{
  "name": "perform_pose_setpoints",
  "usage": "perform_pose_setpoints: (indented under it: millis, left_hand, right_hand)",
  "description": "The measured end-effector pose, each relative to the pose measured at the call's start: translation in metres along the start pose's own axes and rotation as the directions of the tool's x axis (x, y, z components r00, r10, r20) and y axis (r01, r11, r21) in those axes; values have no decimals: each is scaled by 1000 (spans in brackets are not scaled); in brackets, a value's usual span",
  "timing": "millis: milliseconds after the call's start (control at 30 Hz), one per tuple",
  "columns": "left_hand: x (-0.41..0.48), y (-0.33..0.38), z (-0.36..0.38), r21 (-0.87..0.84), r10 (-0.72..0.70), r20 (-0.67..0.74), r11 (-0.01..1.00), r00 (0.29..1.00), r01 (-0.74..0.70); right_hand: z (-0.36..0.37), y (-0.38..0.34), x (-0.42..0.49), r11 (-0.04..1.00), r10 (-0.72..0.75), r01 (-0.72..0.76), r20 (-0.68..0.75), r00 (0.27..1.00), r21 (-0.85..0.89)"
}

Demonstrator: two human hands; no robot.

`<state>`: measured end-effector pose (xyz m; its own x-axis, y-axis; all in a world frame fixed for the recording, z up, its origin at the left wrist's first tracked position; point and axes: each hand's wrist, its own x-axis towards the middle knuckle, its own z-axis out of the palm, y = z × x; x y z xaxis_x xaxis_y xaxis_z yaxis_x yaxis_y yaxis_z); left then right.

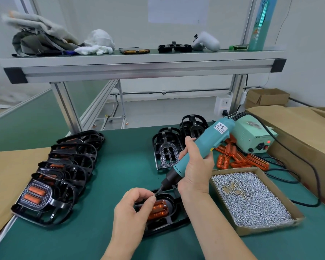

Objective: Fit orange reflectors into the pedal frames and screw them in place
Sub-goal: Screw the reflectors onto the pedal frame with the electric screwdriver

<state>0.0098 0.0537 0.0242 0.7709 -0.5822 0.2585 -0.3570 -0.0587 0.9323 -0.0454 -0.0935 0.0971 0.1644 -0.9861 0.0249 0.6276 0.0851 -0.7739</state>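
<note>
A worker's right hand (195,171) gripped a teal electric screwdriver (204,145), its bit slanting down-left, while the left hand (131,209) pinched a small screw (154,195) between thumb and forefinger at the bit's tip. Directly beneath both hands lay a black pedal frame (169,221) with an orange reflector (159,208) seated inside. The tool's label read "KEENWISE"; a control box (253,136) beyond the right hand read "LED".

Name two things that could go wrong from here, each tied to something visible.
The small screw pinched in the left hand could slip off the electric screwdriver tip and fall into the pedal frame. The left fingertips sit beside that tip, so starting the driver held by the right hand might nick them.
</note>
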Motion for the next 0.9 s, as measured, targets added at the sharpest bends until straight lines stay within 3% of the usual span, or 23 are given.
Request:
perform_pose_setpoints:
  millis: [200,333,467,567,733,900]
  left_hand:
    - [-3,2,2,14,29,-33,999,999,-29]
    - [-7,0,4,168,185,-98,972,978,-167]
    - [-6,-3,5,314,469,-160,859,869,-405]
    - [-3,-10,7,377,596,-163,774,786,-509]
    - [-3,-15,8,391,611,-158,760,775,-520]
    - [-4,-6,7,347,489,-164,841,857,-414]
  right_hand:
    - [1,2,-3,1000,0,-1,-12,1000,-26]
    - [2,4,-4,998,-3,0,-59,998,-59]
    - [1,8,-5,996,64,-72,-145,987,-51]
    - [-1,10,-3,992,117,-126,-197,973,-33]
    - [-2,13,-4,989,139,-147,-191,972,-28]
    - [4,11,-5,994,87,-94,-133,987,-47]
